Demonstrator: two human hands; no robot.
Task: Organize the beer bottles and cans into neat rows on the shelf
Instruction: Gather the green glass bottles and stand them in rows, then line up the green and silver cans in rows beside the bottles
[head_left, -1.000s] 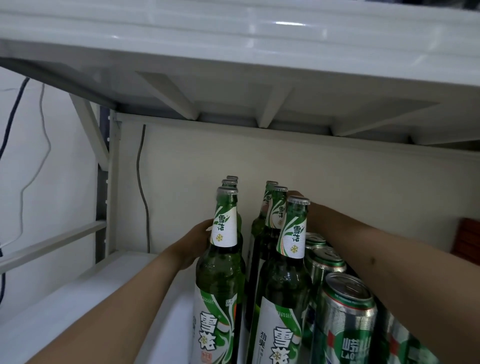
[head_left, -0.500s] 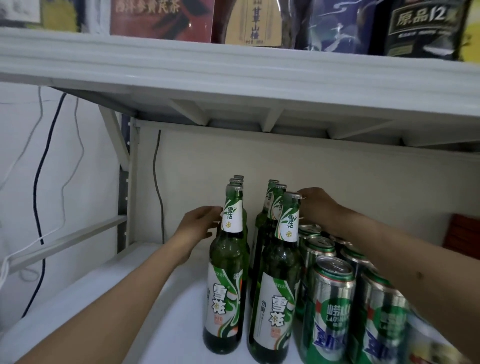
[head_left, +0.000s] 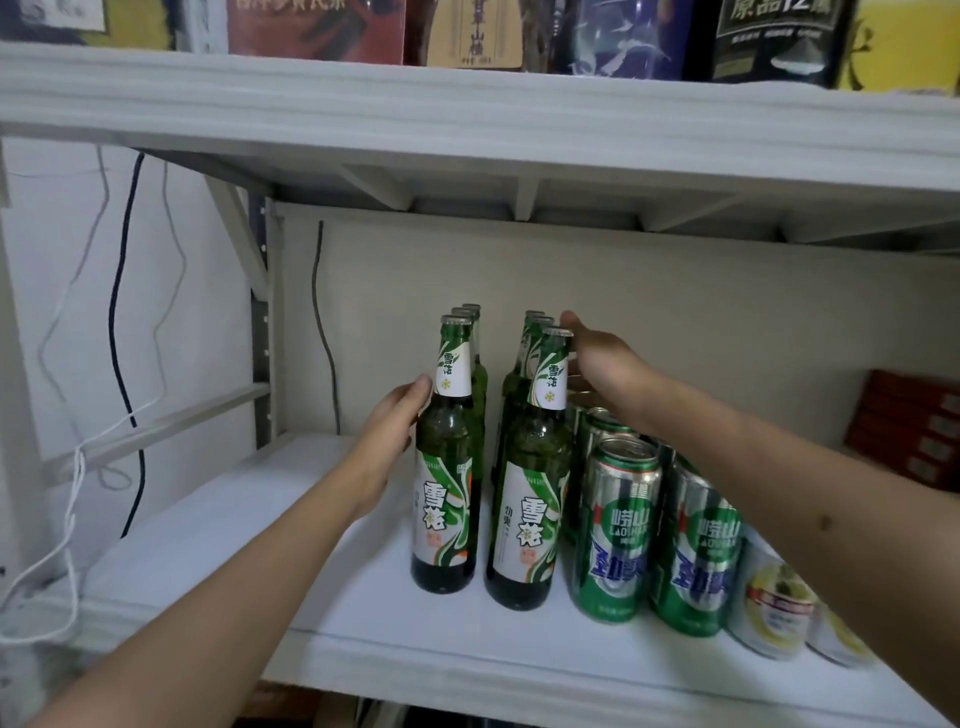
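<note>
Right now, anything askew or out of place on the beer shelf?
Nothing spilled, tipped or damaged. The green bottles stand upright in two rows, the green cans upright beside them. The yellow-labelled cans at the right are a different kind. The left hand and right hand flank the bottle rows.

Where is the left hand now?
In the head view, the left hand touches the left side of the front-left bottle, left of centre on the shelf.

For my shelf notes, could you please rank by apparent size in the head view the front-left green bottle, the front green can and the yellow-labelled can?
1. front-left green bottle, clearly tallest.
2. front green can.
3. yellow-labelled can, which looks smallest, though its top is hidden behind the right forearm, so this is unsure.
</note>
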